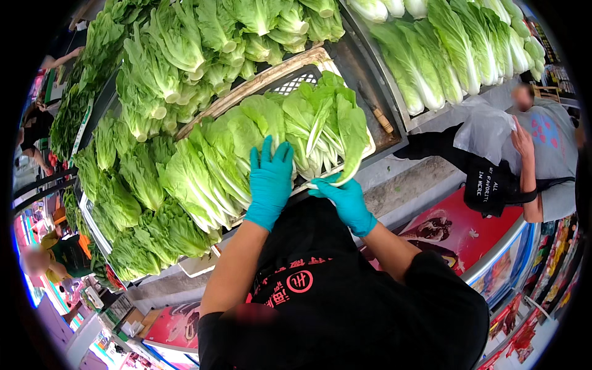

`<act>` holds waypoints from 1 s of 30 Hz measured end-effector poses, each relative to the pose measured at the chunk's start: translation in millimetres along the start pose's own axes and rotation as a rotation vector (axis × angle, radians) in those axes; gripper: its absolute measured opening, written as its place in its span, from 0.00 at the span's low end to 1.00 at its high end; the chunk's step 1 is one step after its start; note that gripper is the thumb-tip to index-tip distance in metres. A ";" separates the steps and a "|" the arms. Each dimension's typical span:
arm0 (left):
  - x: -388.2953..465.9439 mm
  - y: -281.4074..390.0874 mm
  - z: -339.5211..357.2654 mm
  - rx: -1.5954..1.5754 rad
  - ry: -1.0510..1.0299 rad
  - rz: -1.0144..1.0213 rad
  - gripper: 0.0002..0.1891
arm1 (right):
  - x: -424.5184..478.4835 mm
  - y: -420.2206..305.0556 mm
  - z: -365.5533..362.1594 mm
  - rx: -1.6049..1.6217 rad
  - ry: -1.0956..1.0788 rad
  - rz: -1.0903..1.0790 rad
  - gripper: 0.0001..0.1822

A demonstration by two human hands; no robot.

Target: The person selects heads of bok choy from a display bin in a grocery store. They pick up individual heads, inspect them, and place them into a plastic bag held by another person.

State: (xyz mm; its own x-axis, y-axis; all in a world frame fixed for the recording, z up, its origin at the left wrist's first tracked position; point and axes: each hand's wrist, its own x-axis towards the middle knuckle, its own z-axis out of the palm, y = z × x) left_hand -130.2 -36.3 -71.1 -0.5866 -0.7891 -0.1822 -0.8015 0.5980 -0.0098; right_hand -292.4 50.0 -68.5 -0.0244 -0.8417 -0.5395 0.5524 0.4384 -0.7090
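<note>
A teal glove covers each of my hands. My left hand (271, 180) lies with its fingers spread on the row of leafy greens (240, 152) in the display. Between the thumb and fingers of my right hand (344, 196), the white stem of a single green leaf (352, 152) is pinched at the display's front edge; the leaf curves up and away. Just behind it, a bunch of greens with thin white stems (319, 134) leans inside a white foam box (370, 143) beside a black plastic mesh crate (296, 81).
Romaine-like lettuce heads (175, 55) are stacked at the back and left. Napa cabbages (444, 60) fill the back right. A wooden-handled tool (383, 121) lies in the dark tray. To the right, a person (550, 138) holds a clear plastic bag (485, 125); a chest freezer (495, 231) stands nearby.
</note>
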 end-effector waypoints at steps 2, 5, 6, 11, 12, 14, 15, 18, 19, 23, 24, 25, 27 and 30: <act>-6.3 -10.0 11.2 -0.030 0.062 -0.004 0.29 | -2.7 -0.2 -15.2 -0.027 0.046 -0.014 0.15; -9.1 -9.8 -7.7 -0.172 -0.021 0.063 0.31 | 6.0 -3.8 -33.6 -0.135 0.150 -0.027 0.16; -8.8 -10.2 -9.2 -0.135 -0.024 0.074 0.32 | 14.8 -7.2 -36.3 -0.173 0.166 -0.033 0.16; -1.8 -9.9 -8.7 -0.064 -0.047 0.109 0.30 | 73.6 -25.0 -8.9 -0.826 0.225 -0.027 0.17; 1.6 -10.7 -10.0 -0.120 -0.023 0.097 0.29 | 87.4 -21.0 -4.3 -0.957 0.245 -0.110 0.17; 6.3 -11.4 -15.3 -0.233 0.022 0.070 0.27 | 110.5 -7.0 -2.3 -1.219 0.281 -0.277 0.17; 7.4 -14.4 -16.9 -0.310 0.091 0.032 0.26 | 116.1 -6.0 -1.5 -1.205 0.294 -0.257 0.17; 9.7 -21.3 -36.0 -0.513 0.288 -0.120 0.23 | 127.1 -7.0 -2.4 -1.015 0.310 -0.156 0.14; 8.6 -24.1 -36.9 -0.579 0.333 -0.164 0.22 | 124.7 -10.8 -8.1 -0.789 0.248 -0.109 0.13; 4.3 -33.2 -36.0 -0.595 0.475 -0.196 0.22 | 105.7 -39.0 -30.9 -0.238 0.074 -0.050 0.10; 5.0 -31.2 -40.8 -0.551 0.449 -0.143 0.23 | 102.5 -45.4 -35.7 -0.229 0.066 -0.048 0.10; 5.6 -28.1 -43.5 -0.506 0.422 -0.090 0.23 | 99.8 -49.5 -37.8 -0.219 0.059 -0.047 0.10; -1.2 -12.8 -26.8 -0.395 0.295 -0.012 0.24 | 93.5 -53.9 -35.3 -0.273 0.094 -0.047 0.09; 0.4 0.4 -9.7 -0.332 0.288 0.012 0.23 | 96.3 -49.1 -34.2 -0.358 0.161 -0.031 0.09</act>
State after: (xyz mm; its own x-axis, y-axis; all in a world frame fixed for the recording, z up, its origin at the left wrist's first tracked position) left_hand -131.8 -37.8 -61.6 -0.5671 -0.8174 0.1015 -0.7607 0.5670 0.3160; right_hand -350.4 -41.8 -101.2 -0.1823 -0.8084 -0.5597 0.2245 0.5200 -0.8241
